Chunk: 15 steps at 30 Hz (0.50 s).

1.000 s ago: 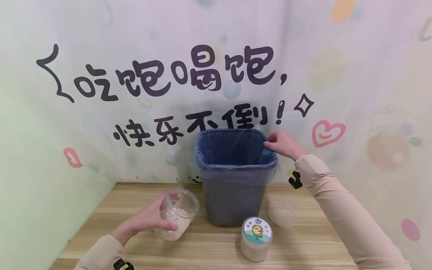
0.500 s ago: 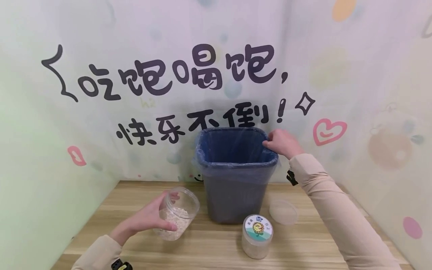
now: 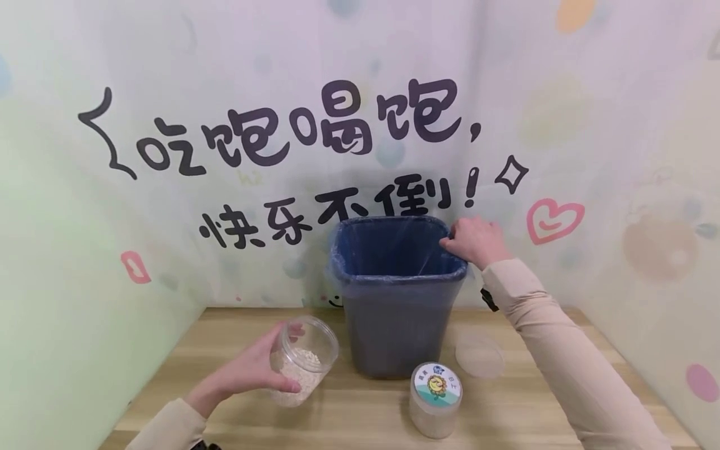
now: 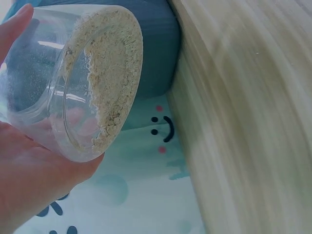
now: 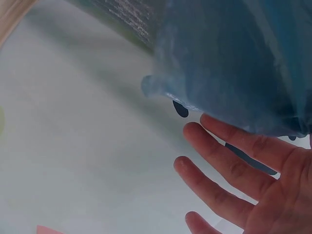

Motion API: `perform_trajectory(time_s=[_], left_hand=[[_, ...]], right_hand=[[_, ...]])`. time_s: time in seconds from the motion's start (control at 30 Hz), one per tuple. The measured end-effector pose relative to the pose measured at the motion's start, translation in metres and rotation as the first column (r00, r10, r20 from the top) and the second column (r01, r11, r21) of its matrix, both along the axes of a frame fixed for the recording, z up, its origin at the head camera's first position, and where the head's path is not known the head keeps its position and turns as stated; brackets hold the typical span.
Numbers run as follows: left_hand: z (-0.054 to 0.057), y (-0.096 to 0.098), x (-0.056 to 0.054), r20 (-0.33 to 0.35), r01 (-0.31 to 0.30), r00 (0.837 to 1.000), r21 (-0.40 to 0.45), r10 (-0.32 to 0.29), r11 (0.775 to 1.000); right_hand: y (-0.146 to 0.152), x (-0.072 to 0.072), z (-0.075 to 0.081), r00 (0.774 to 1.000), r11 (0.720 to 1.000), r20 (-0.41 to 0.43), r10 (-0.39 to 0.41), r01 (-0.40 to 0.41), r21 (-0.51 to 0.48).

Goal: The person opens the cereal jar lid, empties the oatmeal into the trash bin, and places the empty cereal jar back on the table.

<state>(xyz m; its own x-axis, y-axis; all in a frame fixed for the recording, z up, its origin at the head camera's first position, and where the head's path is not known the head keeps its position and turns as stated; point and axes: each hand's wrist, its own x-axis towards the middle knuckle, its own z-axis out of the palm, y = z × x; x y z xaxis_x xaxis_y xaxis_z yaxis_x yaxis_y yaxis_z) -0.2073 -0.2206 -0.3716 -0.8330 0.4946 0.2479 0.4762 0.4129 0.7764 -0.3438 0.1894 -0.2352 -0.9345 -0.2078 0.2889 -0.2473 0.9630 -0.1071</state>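
In the head view my left hand (image 3: 255, 369) grips a clear plastic jar (image 3: 310, 337), thumb in front and fingers behind. It is lidless and tilted toward the bin, with pale oat-like flakes (image 4: 114, 68) settled at its bottom, as the left wrist view also shows. My right hand (image 3: 478, 240) pinches the right rim of a dark blue trash bin (image 3: 394, 334) lined with a clear plastic bag (image 5: 219, 73). The right wrist view shows that hand's fingers spread below the bag's edge, the thumb out of frame. The bin stands upright.
A second jar (image 3: 434, 419), capped with a sunflower-printed lid (image 3: 437, 384), stands in front of the bin on the wooden table (image 3: 225, 331). A clear round lid (image 3: 480, 356) lies to the bin's right. Behind hangs a printed cloth backdrop (image 3: 270, 56).
The head view has shifted slightly, so the scene sits a little farther right in it. Both hands keep their holds on the jar and the bin rim.
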Motion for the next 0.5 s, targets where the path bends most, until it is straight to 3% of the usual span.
perform_trajectory(time_s=[0.13,0.23,0.4,0.5], left_hand=[[0.003,0.006,-0.001,-0.045,-0.021,0.999,0.008,0.021,1.000],[0.012,0.008,-0.002,-0.064,-0.048,0.997,0.030,0.049,0.998],[0.035,0.000,-0.005,-0.115,-0.169,0.978,0.042,0.173,0.985],[0.051,-0.004,-0.011,-0.102,-0.226,0.968,0.055,0.230,0.973]], right_hand=[[0.002,0.002,-0.004,1.000,1.000,0.009,-0.016,0.016,0.004],[0.003,0.003,-0.004,0.999,0.999,0.012,-0.033,0.033,0.000],[0.000,0.004,-0.003,0.998,0.999,0.030,-0.050,0.051,-0.019],[-0.001,0.003,-0.002,0.998,0.998,0.033,-0.054,0.055,-0.042]])
